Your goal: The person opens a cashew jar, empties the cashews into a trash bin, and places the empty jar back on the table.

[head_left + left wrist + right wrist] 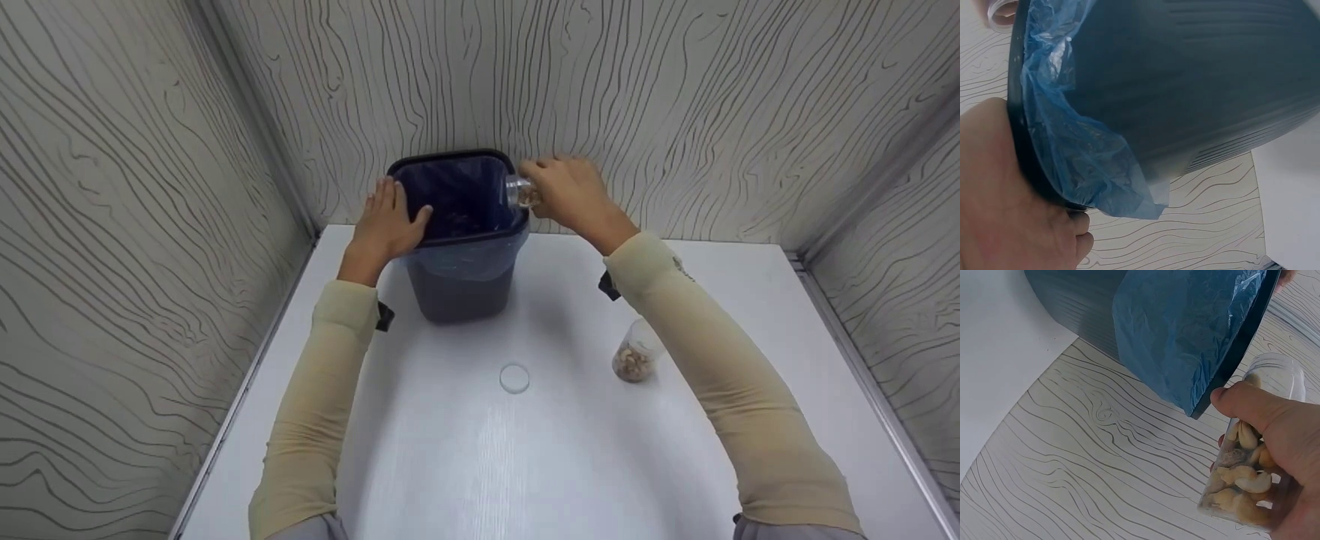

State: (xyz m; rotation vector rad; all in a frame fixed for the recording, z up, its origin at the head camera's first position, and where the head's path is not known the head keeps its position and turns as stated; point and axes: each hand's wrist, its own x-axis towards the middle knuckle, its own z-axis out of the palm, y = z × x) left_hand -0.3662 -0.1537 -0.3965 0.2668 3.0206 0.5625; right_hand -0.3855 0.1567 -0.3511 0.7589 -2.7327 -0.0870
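Two clear jars of nuts are showing: one jar [520,193] at the bin's rim and a second jar [634,352] standing on the table. One dark bin [459,289], one blue liner [469,255] and one round lid [514,378] are sitting there too.

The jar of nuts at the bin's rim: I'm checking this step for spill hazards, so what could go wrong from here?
The jar, held by the right hand, lies at the very rim of the bin; its mouth may sit partly outside, so nuts could drop onto the table. The left hand steadies only one side of the rim, so the bin might tip or slide. The right forearm passes over a second jar and could knock it.
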